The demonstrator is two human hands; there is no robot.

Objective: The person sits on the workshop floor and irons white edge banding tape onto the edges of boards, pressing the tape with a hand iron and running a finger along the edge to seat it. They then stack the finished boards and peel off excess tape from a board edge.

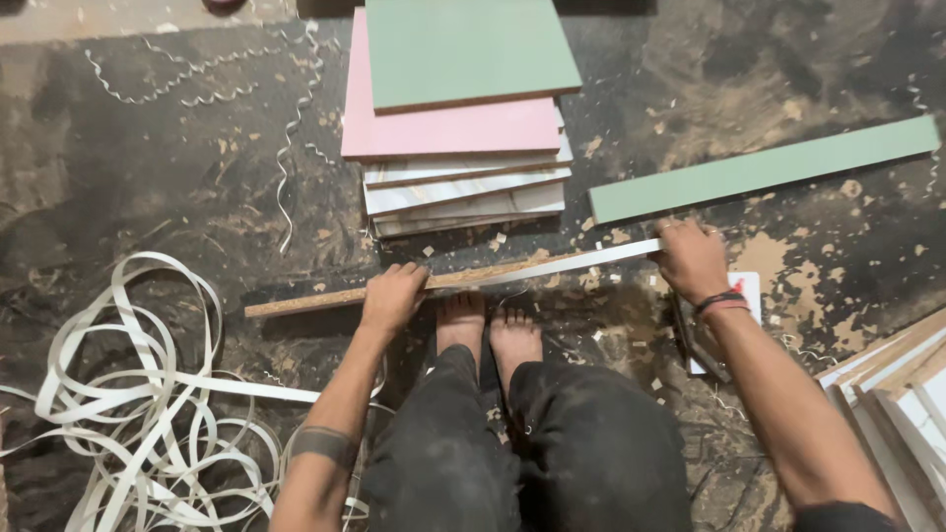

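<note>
A long narrow particle-board strip [305, 299] stands on edge on the dark floor in front of my bare feet [488, 330]. My left hand [392, 296] grips it near the middle. A white edge-band tape [591, 261] lies along the right half of its top edge. At the tape's right end my right hand [693, 258] presses down on it, fingers closed. The strip's left half shows bare brown chipboard.
A stack of boards [458, 163] with a green panel [463, 49] over a pink one sits just beyond the strip. A long green strip [764, 169] lies at right. Loose coils of white tape [148, 414] pile at left. More boards [902, 394] lean at lower right.
</note>
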